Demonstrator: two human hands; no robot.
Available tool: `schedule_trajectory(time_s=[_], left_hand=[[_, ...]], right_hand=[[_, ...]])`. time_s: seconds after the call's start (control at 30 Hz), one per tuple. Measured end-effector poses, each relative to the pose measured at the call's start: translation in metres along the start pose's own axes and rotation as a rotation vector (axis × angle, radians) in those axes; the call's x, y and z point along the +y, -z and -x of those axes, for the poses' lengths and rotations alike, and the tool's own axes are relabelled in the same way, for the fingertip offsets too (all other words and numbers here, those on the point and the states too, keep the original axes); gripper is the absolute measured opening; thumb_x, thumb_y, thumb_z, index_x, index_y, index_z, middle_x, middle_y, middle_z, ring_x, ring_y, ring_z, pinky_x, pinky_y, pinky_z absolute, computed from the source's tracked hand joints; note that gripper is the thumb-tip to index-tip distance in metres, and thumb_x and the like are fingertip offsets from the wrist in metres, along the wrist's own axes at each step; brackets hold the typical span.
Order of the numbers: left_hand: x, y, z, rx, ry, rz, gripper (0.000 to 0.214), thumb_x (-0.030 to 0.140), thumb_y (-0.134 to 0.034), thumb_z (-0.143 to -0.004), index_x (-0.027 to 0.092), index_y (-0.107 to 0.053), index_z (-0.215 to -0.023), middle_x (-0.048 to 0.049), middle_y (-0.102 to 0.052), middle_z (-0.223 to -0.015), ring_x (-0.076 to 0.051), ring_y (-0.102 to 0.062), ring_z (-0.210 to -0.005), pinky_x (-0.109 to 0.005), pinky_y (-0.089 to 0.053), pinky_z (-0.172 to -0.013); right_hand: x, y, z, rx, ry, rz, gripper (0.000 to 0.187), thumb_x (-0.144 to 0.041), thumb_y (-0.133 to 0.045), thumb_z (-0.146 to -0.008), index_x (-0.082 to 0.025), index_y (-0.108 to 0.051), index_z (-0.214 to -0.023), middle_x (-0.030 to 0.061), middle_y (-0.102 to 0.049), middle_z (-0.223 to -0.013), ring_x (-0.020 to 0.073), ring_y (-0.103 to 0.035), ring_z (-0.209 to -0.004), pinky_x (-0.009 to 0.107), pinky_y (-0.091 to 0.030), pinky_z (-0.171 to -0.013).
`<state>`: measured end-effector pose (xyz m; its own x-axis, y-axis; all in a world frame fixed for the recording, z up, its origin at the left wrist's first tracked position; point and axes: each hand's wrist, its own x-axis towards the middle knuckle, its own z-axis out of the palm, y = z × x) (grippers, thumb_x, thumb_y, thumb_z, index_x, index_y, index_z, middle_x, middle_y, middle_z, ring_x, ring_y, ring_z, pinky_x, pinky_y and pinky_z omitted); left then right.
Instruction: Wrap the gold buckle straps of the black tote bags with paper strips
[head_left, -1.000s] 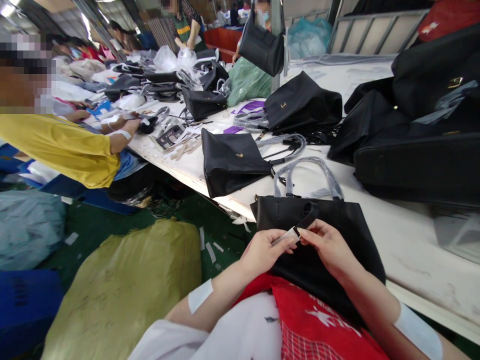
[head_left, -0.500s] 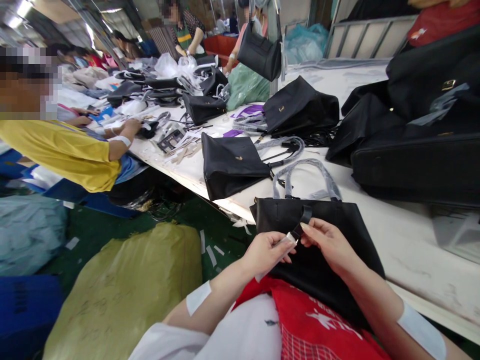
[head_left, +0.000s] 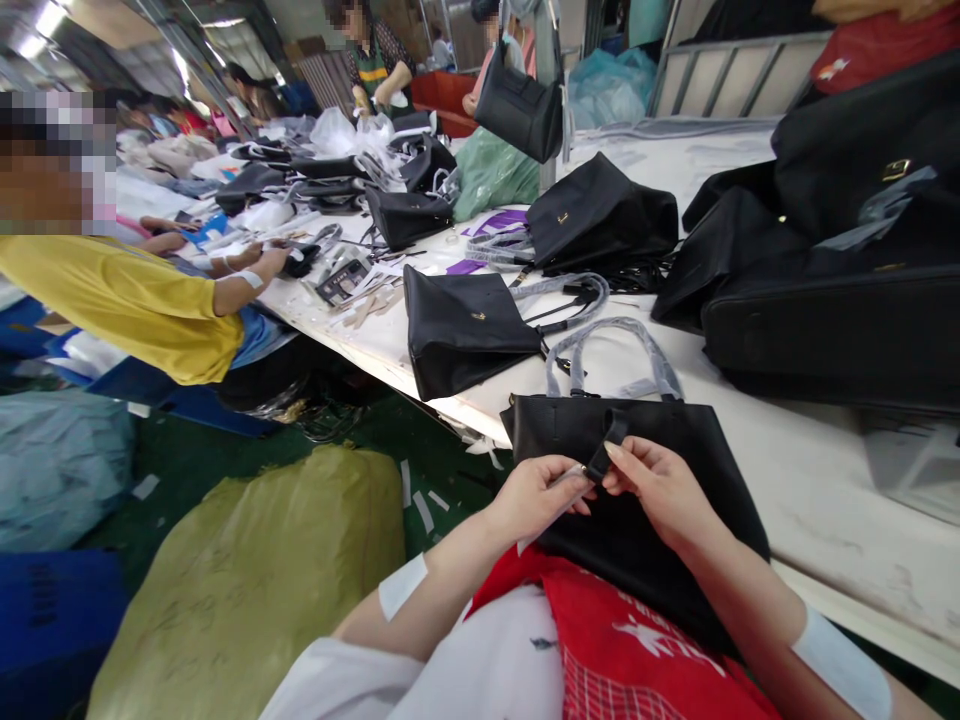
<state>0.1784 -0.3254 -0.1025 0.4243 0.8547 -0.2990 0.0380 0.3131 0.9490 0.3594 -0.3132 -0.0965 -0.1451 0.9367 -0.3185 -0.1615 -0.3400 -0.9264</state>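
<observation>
A flat black handbag (head_left: 697,460) lies over the white table's front edge and onto my lap, its plastic-wrapped handles (head_left: 607,350) pointing away from me. A short black strap tab (head_left: 606,445) sticks up from the bag's top. My left hand (head_left: 536,495) pinches the pale wrapping strip (head_left: 566,478) at the tab's end. My right hand (head_left: 660,490) pinches the black strap tab from the other side, fingertips nearly touching the left ones. Both hands are closed.
More black handbags (head_left: 461,325) lie across the white table (head_left: 810,480), with a big stack (head_left: 832,290) at the right. A person in a yellow shirt (head_left: 120,300) works at the left edge. An olive sack (head_left: 247,580) stands on the green floor.
My hands have drawn closer on the tab and the pale strip now shows less between my fingers. The person in yellow has shifted an arm slightly.
</observation>
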Motion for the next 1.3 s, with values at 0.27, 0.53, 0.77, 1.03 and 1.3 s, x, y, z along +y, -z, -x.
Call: schedule_trajectory(time_s=[0.27,0.53,0.77,1.03,1.3], left_hand=[[-0.003,0.001,0.003,0.023,-0.010,0.049,0.045,0.052,-0.061,-0.081,0.012,-0.063,-0.101,-0.0072,-0.067,-0.086,-0.011,-0.063,-0.059,-0.022,-0.049,-0.057],[0.006,-0.001,0.009,-0.004,-0.034,0.024,0.045,0.052,-0.057,-0.084,0.012,-0.066,-0.103,-0.0112,-0.070,-0.095,-0.016,-0.068,-0.077,-0.026,-0.053,-0.072],[0.008,-0.003,0.007,0.001,-0.068,-0.038,0.043,0.050,-0.053,-0.087,0.013,-0.067,-0.101,-0.0102,-0.070,-0.093,-0.016,-0.068,-0.074,-0.025,-0.053,-0.068],[-0.002,0.003,0.004,0.014,-0.049,-0.093,0.036,0.045,-0.061,-0.084,0.013,-0.064,-0.101,-0.0082,-0.070,-0.089,-0.015,-0.068,-0.072,-0.025,-0.054,-0.067],[0.000,0.002,0.008,0.021,0.043,0.054,0.041,0.049,-0.062,-0.082,0.011,-0.062,-0.097,-0.0091,-0.070,-0.086,-0.014,-0.067,-0.067,-0.024,-0.053,-0.064]], right_hand=[[-0.012,-0.003,0.005,-0.119,0.072,0.175,0.038,-0.051,-0.082,-0.061,-0.019,-0.063,-0.066,0.0016,-0.061,-0.063,0.0163,-0.055,-0.059,0.027,-0.046,-0.056],[-0.007,-0.006,0.005,-0.077,0.094,0.143,0.032,-0.046,-0.080,-0.068,-0.020,-0.062,-0.070,0.0005,-0.060,-0.064,0.0154,-0.055,-0.060,0.027,-0.046,-0.058],[-0.006,-0.008,0.006,-0.072,0.063,0.102,0.033,-0.045,-0.082,-0.066,-0.019,-0.061,-0.068,0.0005,-0.060,-0.063,0.0157,-0.057,-0.059,0.028,-0.049,-0.058],[-0.008,-0.007,0.003,-0.024,0.100,0.174,0.038,-0.050,-0.079,-0.066,-0.018,-0.060,-0.066,0.0013,-0.060,-0.060,0.0143,-0.055,-0.056,0.025,-0.046,-0.055],[-0.012,0.002,0.013,-0.124,0.250,0.572,0.022,-0.038,-0.058,-0.086,-0.019,-0.067,-0.082,0.0031,-0.066,-0.072,0.0160,-0.060,-0.063,0.026,-0.048,-0.057]])
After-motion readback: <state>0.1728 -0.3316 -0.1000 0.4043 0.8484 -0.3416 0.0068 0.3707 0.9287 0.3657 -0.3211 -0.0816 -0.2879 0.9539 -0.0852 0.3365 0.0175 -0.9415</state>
